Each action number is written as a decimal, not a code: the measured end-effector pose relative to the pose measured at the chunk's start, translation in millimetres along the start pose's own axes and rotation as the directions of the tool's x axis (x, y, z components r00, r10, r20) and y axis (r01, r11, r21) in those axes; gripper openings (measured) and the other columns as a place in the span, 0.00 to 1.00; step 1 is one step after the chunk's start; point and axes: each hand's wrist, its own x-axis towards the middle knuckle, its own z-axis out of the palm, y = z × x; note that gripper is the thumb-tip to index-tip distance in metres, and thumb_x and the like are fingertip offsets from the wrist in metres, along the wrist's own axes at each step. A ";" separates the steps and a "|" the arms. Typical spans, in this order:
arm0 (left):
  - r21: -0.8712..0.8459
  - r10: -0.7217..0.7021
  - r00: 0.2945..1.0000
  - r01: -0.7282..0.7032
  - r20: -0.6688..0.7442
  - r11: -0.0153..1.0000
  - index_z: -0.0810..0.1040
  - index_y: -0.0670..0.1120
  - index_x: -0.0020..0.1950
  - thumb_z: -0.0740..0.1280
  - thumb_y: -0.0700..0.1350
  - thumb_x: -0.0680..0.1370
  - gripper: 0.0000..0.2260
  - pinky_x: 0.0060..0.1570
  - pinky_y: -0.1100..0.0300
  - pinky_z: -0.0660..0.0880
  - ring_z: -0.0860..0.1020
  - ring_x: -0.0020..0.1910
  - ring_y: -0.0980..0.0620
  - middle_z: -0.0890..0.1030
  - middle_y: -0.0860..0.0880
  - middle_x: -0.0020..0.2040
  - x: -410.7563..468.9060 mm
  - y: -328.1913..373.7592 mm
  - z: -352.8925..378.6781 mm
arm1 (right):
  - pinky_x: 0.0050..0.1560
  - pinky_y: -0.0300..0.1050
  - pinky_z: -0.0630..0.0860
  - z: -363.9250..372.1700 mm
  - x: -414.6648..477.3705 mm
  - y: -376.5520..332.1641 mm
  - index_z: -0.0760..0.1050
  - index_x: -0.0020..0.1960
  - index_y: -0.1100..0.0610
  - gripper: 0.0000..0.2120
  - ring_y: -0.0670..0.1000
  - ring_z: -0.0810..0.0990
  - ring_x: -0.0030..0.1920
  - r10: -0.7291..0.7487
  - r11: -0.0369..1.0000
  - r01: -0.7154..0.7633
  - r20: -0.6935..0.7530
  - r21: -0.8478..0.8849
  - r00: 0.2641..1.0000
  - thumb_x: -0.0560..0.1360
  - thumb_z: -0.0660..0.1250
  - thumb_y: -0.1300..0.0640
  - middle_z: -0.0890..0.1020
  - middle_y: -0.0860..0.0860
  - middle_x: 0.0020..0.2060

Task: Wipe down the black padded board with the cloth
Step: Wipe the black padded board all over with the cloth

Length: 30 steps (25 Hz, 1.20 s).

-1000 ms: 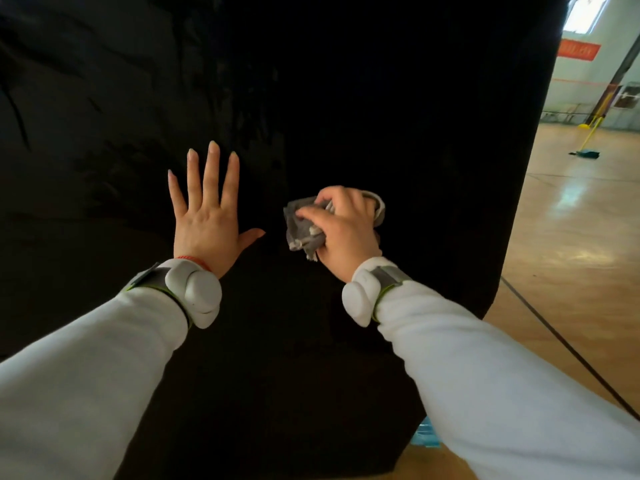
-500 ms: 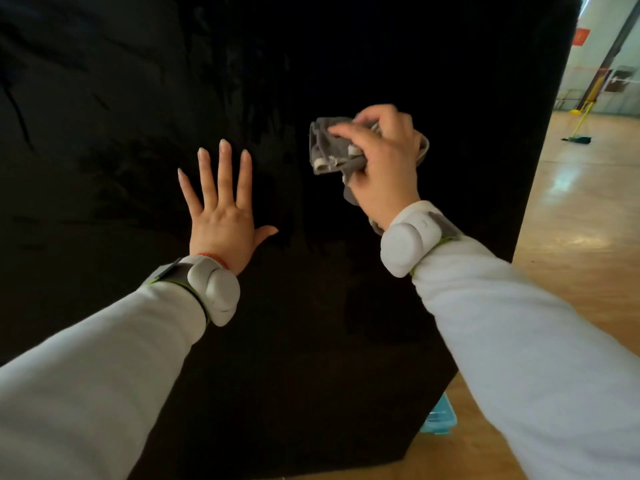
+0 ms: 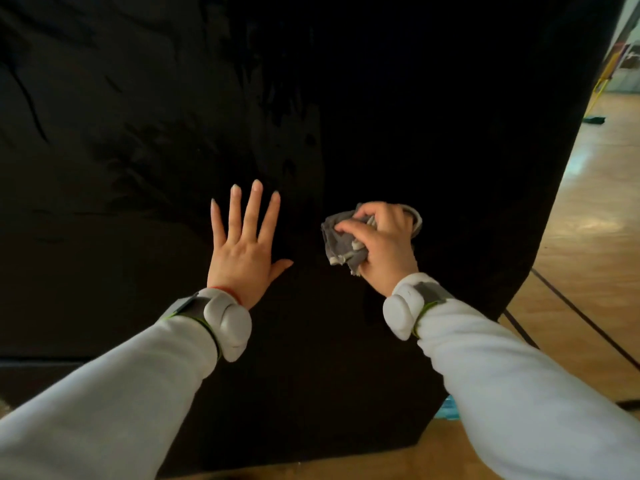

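Right hand [image 3: 384, 244] has its fingers curled tight around a scrunched-up grey cloth [image 3: 341, 242]. Pale hem edges poke out between the fingers, and a loop of the fabric sticks out behind the knuckles. The wad is pushed up against the black padded board [image 3: 415, 116], about mid-height and a bit right of the middle of the view.

That board is big, standing upright and filling most of the shot. Its cover is shiny and wrinkly on the left side, with creases and a few smudgy marks above the hands. The right side goes near pitch dark, so I can't make out any detail there.

Left hand [image 3: 242, 252] lies flat with its palm against the board, fingers straight and a little spread, thumb out to the side, holding nothing. It sits just left of the cloth with a gap between them.

Each wrist wears a chunky pale grey unit on a darker band, left pod [image 3: 227, 323] and right pod [image 3: 403, 315], plus a thin red string [image 3: 227, 292] on the left wrist. Light grey sleeves [image 3: 104, 410] run down to the bottom corners.

Past the board's right edge you get a glossy wooden floor [image 3: 588, 244] with dark lines on it. A blue thing [image 3: 450, 408] peeks out by the board's lower corner. Way back there's a yellow pole [image 3: 597, 93] with a dark object [image 3: 594, 120] at its foot.
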 end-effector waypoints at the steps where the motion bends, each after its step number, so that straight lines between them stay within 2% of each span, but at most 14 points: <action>1: 0.013 -0.003 1.000 0.003 0.018 1.000 0.43 0.46 0.76 0.72 0.58 0.69 0.48 0.70 0.37 0.42 0.40 0.73 0.40 0.46 0.40 0.76 -0.9 -0.7 2.5 | 0.52 0.47 0.60 6.2 -11.0 1.9 0.79 0.53 0.53 0.23 0.55 0.67 0.53 -0.005 1.000 0.006 0.065 -0.003 0.998 0.59 0.78 0.59 0.72 0.53 0.52; 4: 0.038 -0.026 0.997 0.023 0.068 0.999 0.36 0.47 0.74 0.68 0.59 0.72 0.47 0.69 0.39 0.36 0.35 0.72 0.40 0.37 0.43 0.75 1.8 1.1 2.8 | 0.49 0.51 0.65 5.2 -28.6 4.9 0.80 0.50 0.54 0.21 0.55 0.68 0.51 -0.051 0.999 0.049 0.195 0.012 0.979 0.57 0.78 0.62 0.75 0.54 0.49; 6: 0.057 -0.047 0.994 0.042 0.098 0.998 0.31 0.48 0.73 0.66 0.59 0.73 0.47 0.68 0.40 0.31 0.31 0.71 0.41 0.32 0.44 0.73 1.7 1.9 3.6 | 0.49 0.52 0.66 -13.0 -14.1 -2.7 0.81 0.50 0.54 0.16 0.55 0.68 0.51 -0.014 0.999 0.011 0.070 0.051 0.997 0.62 0.70 0.61 0.75 0.54 0.49; 8: 0.046 -0.059 0.994 0.055 0.093 0.997 0.30 0.48 0.72 0.66 0.58 0.74 0.47 0.68 0.41 0.31 0.30 0.71 0.42 0.31 0.45 0.72 1.8 1.4 5.8 | 0.51 0.47 0.62 -36.1 17.9 -9.0 0.80 0.52 0.53 0.18 0.53 0.67 0.52 0.090 0.995 -0.079 -0.177 0.066 0.980 0.64 0.61 0.58 0.74 0.53 0.51; 9: 0.046 -0.060 0.994 0.057 0.086 0.997 0.31 0.48 0.73 0.67 0.57 0.73 0.47 0.68 0.40 0.31 0.31 0.71 0.42 0.32 0.46 0.73 1.5 1.2 5.9 | 0.52 0.46 0.61 -44.0 34.1 -10.5 0.80 0.53 0.52 0.20 0.52 0.67 0.53 0.122 0.992 -0.109 -0.253 0.066 0.960 0.64 0.60 0.58 0.73 0.53 0.52; 11: 0.038 -0.055 0.996 0.052 0.072 0.998 0.32 0.48 0.73 0.68 0.56 0.73 0.48 0.69 0.40 0.33 0.32 0.72 0.42 0.35 0.46 0.74 1.4 1.5 5.7 | 0.55 0.45 0.61 -43.0 49.1 -10.3 0.79 0.55 0.51 0.20 0.52 0.66 0.55 0.132 0.991 -0.128 -0.286 0.033 0.949 0.64 0.62 0.59 0.73 0.54 0.53; 14: 0.039 -0.051 0.997 0.049 0.055 0.998 0.33 0.48 0.74 0.69 0.55 0.72 0.48 0.69 0.39 0.36 0.34 0.72 0.42 0.40 0.43 0.76 2.0 0.7 7.6 | 0.53 0.51 0.65 -12.7 29.4 -7.1 0.78 0.55 0.52 0.21 0.54 0.66 0.55 0.111 0.994 -0.106 -0.209 0.032 0.972 0.63 0.69 0.62 0.68 0.51 0.55; 17: 0.002 -0.052 0.998 0.052 0.031 0.999 0.37 0.48 0.75 0.71 0.53 0.71 0.48 0.69 0.38 0.38 0.36 0.72 0.41 0.44 0.41 0.76 3.1 2.7 7.5 | 0.51 0.50 0.64 11.3 -7.4 -3.4 0.79 0.55 0.53 0.21 0.55 0.65 0.55 0.073 0.997 -0.071 -0.061 0.029 0.995 0.62 0.73 0.62 0.65 0.49 0.54; 20: -0.021 -0.047 0.999 0.048 0.024 0.999 0.40 0.47 0.76 0.72 0.51 0.71 0.47 0.69 0.37 0.39 0.38 0.73 0.41 0.45 0.40 0.76 -3.2 4.0 9.6 | 0.49 0.50 0.63 21.0 -34.5 -0.4 0.80 0.52 0.54 0.21 0.54 0.64 0.53 0.022 1.000 -0.023 0.101 0.007 0.995 0.60 0.77 0.62 0.70 0.52 0.52; 22: 0.001 -0.043 0.997 0.043 0.067 0.999 0.36 0.49 0.75 0.70 0.53 0.72 0.47 0.69 0.38 0.36 0.34 0.72 0.42 0.39 0.43 0.76 -7.4 4.1 14.0 | 0.48 0.52 0.64 15.8 -40.5 0.4 0.81 0.49 0.54 0.19 0.53 0.65 0.51 -0.038 0.999 0.035 0.183 0.023 0.982 0.59 0.77 0.62 0.75 0.55 0.49; 24: 0.019 -0.052 0.994 0.050 0.100 0.999 0.32 0.50 0.73 0.69 0.54 0.73 0.48 0.68 0.39 0.32 0.30 0.71 0.43 0.32 0.47 0.73 -8.2 4.0 16.9 | 0.50 0.50 0.64 -2.7 -24.8 0.4 0.81 0.50 0.54 0.15 0.54 0.66 0.51 -0.029 0.998 0.024 0.098 0.056 0.995 0.63 0.69 0.59 0.74 0.55 0.49; 26: 0.033 -0.059 0.994 0.057 0.090 0.998 0.31 0.50 0.73 0.68 0.55 0.73 0.48 0.67 0.41 0.30 0.29 0.70 0.43 0.31 0.48 0.73 -7.9 2.9 18.7 | 0.52 0.46 0.61 -23.7 6.4 0.5 0.79 0.54 0.53 0.19 0.54 0.66 0.53 0.037 0.999 -0.033 -0.124 0.040 0.992 0.64 0.62 0.57 0.71 0.53 0.53; 28: 0.043 -0.054 0.996 0.051 0.073 0.998 0.33 0.49 0.74 0.69 0.54 0.72 0.48 0.67 0.41 0.29 0.32 0.71 0.43 0.36 0.45 0.75 -7.0 2.3 20.7 | 0.55 0.46 0.62 -30.7 32.8 1.8 0.78 0.55 0.53 0.20 0.53 0.66 0.55 0.100 0.995 -0.097 -0.258 0.025 0.961 0.64 0.64 0.61 0.72 0.55 0.54; 30: 0.032 -0.047 0.997 0.045 0.053 0.998 0.36 0.49 0.75 0.70 0.53 0.72 0.48 0.68 0.40 0.32 0.34 0.72 0.42 0.41 0.42 0.76 -8.5 1.6 21.7 | 0.54 0.50 0.66 -21.2 35.8 -1.2 0.78 0.55 0.52 0.20 0.53 0.66 0.55 0.136 0.991 -0.135 -0.272 0.021 0.953 0.63 0.68 0.63 0.73 0.55 0.53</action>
